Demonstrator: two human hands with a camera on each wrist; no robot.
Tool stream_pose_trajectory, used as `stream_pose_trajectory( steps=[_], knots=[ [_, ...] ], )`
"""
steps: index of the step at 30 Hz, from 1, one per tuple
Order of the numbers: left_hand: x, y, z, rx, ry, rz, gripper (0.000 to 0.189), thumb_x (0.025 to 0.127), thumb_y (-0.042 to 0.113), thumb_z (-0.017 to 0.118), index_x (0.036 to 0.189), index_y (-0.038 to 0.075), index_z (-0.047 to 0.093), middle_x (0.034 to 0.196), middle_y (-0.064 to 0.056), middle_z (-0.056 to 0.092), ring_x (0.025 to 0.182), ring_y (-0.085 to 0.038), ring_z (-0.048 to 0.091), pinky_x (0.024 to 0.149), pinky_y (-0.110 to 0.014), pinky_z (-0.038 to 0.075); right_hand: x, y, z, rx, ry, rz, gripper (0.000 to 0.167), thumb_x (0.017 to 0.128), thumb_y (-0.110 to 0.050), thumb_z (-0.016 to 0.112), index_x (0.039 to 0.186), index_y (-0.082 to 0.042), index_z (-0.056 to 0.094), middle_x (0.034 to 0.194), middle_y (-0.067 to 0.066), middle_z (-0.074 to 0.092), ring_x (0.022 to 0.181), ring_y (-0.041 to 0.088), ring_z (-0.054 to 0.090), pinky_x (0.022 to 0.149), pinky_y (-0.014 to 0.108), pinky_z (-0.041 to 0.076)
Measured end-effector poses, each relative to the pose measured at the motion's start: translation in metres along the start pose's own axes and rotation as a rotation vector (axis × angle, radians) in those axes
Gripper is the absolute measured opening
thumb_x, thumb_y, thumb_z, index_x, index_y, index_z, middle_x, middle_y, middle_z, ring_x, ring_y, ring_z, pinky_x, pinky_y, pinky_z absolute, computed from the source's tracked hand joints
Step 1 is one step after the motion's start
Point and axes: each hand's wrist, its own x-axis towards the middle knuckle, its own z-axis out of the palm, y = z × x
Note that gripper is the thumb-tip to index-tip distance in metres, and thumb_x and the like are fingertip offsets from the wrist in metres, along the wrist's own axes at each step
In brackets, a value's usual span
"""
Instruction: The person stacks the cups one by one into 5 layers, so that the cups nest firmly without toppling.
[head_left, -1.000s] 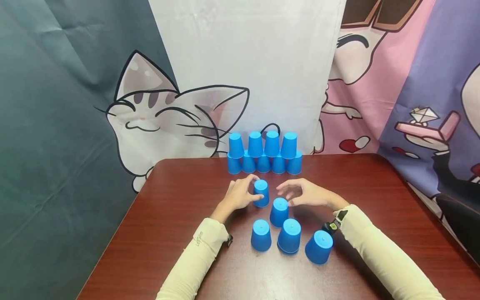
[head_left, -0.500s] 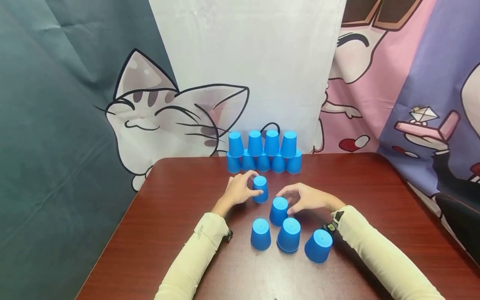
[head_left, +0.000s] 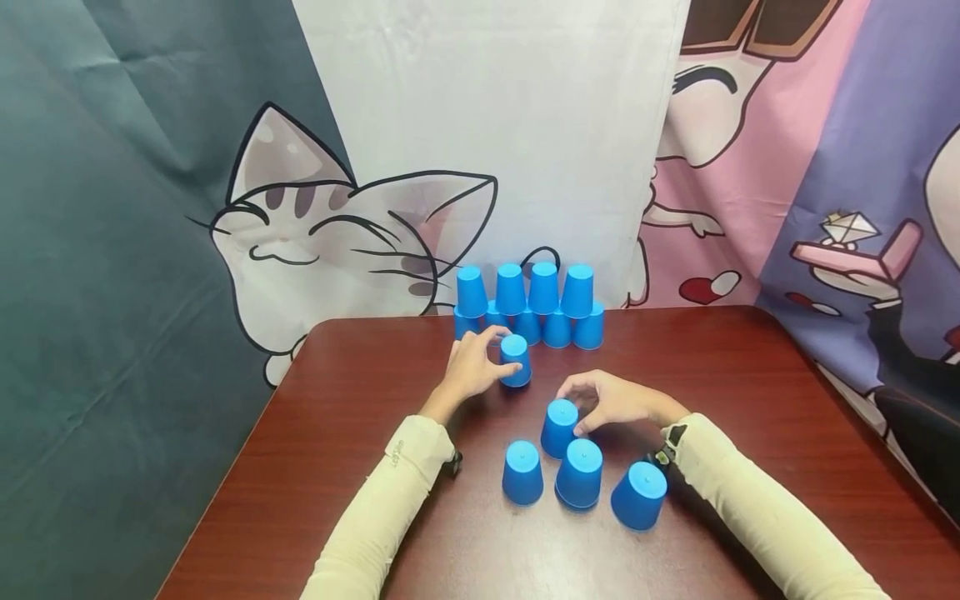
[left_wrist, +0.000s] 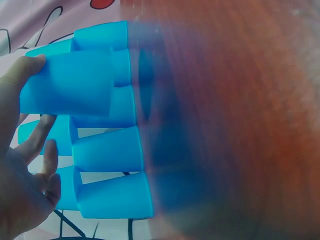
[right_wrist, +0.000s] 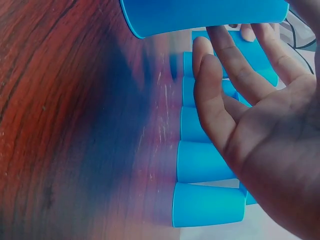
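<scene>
My left hand (head_left: 470,368) pinches an upside-down blue cup (head_left: 516,363) between thumb and fingers, just in front of a two-level row of cups. In the left wrist view this held cup (left_wrist: 67,82) overlaps the row behind it. My right hand (head_left: 621,400) grips a second upside-down blue cup (head_left: 559,430) at its right side, with the thumb near and the fingers behind it. The right wrist view shows that cup (right_wrist: 200,15) at the top edge, with fingertips partly hidden behind it.
At the far table edge several blue cups form a lower row (head_left: 588,327), with an upper row (head_left: 543,287) on top. Nearer me stand a cup (head_left: 522,473), another with a second rim showing below (head_left: 578,473), and one at right (head_left: 639,496). A printed cloth hangs behind.
My left hand has carried its cup away from me, toward the two-level row. The right hand has closed in around the cup beside it, which stays about where it was.
</scene>
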Motion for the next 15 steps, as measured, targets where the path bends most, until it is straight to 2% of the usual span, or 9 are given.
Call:
stream_pose_trajectory(
  steps=[8, 15],
  knots=[
    [0.013, 0.005, -0.017, -0.065, 0.127, -0.004, 0.058, 0.083, 0.049, 0.077, 0.133, 0.026, 0.057, 0.127, -0.005, 0.065, 0.112, -0.023, 0.049, 0.092, -0.050, 0.042, 0.001, -0.003, 0.002, 0.010, -0.006, -0.015, 0.040, 0.083, -0.016, 0.080, 0.118, -0.013, 0.062, 0.112, 0.005, 0.071, 0.102, 0.026, 0.068, 0.088, 0.044, 0.055],
    [0.025, 0.004, -0.029, -0.173, 0.192, -0.044, 0.058, 0.084, 0.046, 0.077, 0.133, 0.025, 0.057, 0.127, -0.008, 0.065, 0.113, -0.031, 0.052, 0.088, -0.051, 0.045, 0.000, -0.003, 0.004, -0.003, 0.007, -0.003, 0.040, 0.083, -0.017, 0.081, 0.118, -0.014, 0.061, 0.112, 0.004, 0.071, 0.101, 0.026, 0.069, 0.086, 0.043, 0.056]
  ],
)
